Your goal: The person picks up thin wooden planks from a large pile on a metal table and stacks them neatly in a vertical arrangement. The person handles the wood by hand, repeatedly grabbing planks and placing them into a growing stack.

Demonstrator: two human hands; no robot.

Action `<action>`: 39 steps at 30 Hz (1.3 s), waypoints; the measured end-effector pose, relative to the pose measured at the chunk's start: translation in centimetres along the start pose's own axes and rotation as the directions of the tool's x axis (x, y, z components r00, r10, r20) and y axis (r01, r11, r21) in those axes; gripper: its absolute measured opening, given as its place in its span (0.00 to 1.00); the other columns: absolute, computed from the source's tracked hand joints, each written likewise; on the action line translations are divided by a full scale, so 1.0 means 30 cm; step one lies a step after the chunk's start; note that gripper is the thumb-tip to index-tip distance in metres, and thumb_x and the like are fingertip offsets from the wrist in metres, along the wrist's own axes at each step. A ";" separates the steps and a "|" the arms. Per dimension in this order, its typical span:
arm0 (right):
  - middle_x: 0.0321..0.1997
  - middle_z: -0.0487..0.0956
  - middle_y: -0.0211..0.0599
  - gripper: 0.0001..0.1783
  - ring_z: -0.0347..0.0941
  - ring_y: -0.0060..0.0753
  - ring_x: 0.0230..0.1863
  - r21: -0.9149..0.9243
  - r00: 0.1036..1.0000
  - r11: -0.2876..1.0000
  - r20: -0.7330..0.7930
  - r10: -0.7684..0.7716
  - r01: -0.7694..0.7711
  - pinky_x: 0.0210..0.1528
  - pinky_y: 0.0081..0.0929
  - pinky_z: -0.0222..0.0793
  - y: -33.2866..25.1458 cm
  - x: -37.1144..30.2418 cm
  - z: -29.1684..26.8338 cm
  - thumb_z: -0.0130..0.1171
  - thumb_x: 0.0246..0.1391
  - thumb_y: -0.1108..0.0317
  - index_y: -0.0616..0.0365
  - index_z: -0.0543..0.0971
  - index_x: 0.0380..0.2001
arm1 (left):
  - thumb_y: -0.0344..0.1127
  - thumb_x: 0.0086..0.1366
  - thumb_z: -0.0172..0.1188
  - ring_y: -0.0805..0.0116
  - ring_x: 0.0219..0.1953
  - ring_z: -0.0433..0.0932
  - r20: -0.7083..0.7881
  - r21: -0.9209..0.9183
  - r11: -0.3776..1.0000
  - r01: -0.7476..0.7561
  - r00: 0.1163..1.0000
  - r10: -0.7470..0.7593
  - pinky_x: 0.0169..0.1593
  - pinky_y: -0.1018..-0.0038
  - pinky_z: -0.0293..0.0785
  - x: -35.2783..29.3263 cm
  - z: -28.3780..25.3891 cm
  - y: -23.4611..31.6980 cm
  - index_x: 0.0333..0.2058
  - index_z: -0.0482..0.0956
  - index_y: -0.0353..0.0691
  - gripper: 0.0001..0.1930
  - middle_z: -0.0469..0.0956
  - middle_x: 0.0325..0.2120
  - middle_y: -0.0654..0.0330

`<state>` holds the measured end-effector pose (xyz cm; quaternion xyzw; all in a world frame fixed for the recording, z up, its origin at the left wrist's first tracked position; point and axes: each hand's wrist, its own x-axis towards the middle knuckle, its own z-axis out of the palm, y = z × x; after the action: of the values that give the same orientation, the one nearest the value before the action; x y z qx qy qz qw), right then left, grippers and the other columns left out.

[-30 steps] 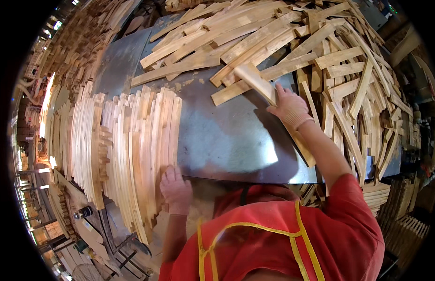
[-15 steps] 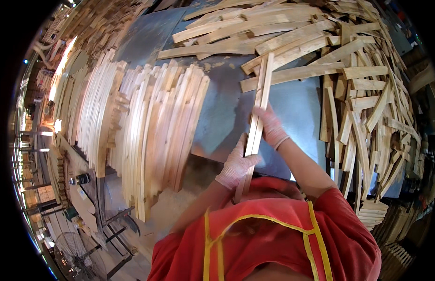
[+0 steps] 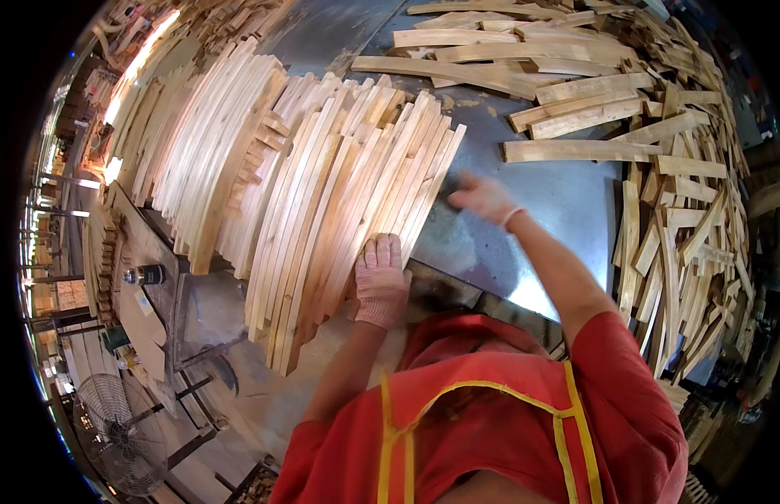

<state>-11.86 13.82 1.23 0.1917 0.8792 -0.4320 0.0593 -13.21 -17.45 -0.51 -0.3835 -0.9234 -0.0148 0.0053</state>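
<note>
My left hand (image 3: pixel 380 281), in a pale knit glove, lies with its fingers flat on the near ends of a row of light wooden strips (image 3: pixel 323 202). The strips stand packed side by side, their ends uneven. To the right of that row my right hand (image 3: pixel 487 202), gloved too, is over the bare metal tabletop (image 3: pixel 550 218). It is smeared by motion, so its finger positions are unclear, and no strip shows in it. The strip at the row's right side (image 3: pixel 436 193) lies between the two hands.
Loose wooden strips are heaped at the far side (image 3: pixel 524 50) and in a tangled pile on the right (image 3: pixel 667 227). More strips (image 3: pixel 218 151) are lined up to the left. A wire fan (image 3: pixel 117 433) and a dark cylindrical object (image 3: pixel 144 275) are at lower left.
The strips held in both hands have left them and the row now reaches further right. My left hand has moved left onto the row; my right is apart from it. The whole view has shifted.
</note>
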 end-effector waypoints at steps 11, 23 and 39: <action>0.45 0.88 0.35 0.13 0.83 0.45 0.51 -0.779 0.969 0.583 -0.236 0.068 -0.231 0.55 0.42 0.75 0.387 0.018 -0.505 0.55 0.66 0.64 0.42 0.84 0.50 | 0.51 0.62 0.70 0.45 0.73 0.64 0.050 -0.075 0.997 -0.010 0.999 0.014 0.73 0.48 0.60 0.059 -0.098 0.031 0.74 0.63 0.35 0.47 0.65 0.72 0.47; 0.65 0.76 0.51 0.43 0.69 0.57 0.68 -0.232 0.508 0.729 -0.842 0.181 -0.644 0.72 0.50 0.64 0.666 -0.881 -0.430 0.77 0.47 0.61 0.61 0.72 0.65 | 0.66 0.54 0.73 0.52 0.70 0.66 0.317 -0.001 0.975 -0.221 0.925 0.210 0.72 0.52 0.62 0.120 -0.026 0.398 0.76 0.61 0.43 0.57 0.66 0.71 0.52; 0.57 0.79 0.48 0.54 0.79 0.45 0.52 0.593 0.619 0.683 -0.360 0.698 -0.426 0.58 0.40 0.77 0.404 -0.844 0.037 0.76 0.45 0.71 0.58 0.64 0.76 | 0.33 0.74 0.57 0.76 0.43 0.77 0.587 -0.607 -0.241 0.758 0.631 0.507 0.48 0.78 0.77 -0.067 -0.210 0.193 0.74 0.66 0.38 0.31 0.79 0.46 0.63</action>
<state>16.05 12.42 -1.54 0.5913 0.6193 -0.5044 -0.1112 -7.68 -14.99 5.88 -0.0621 -0.4695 -0.5677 -0.6734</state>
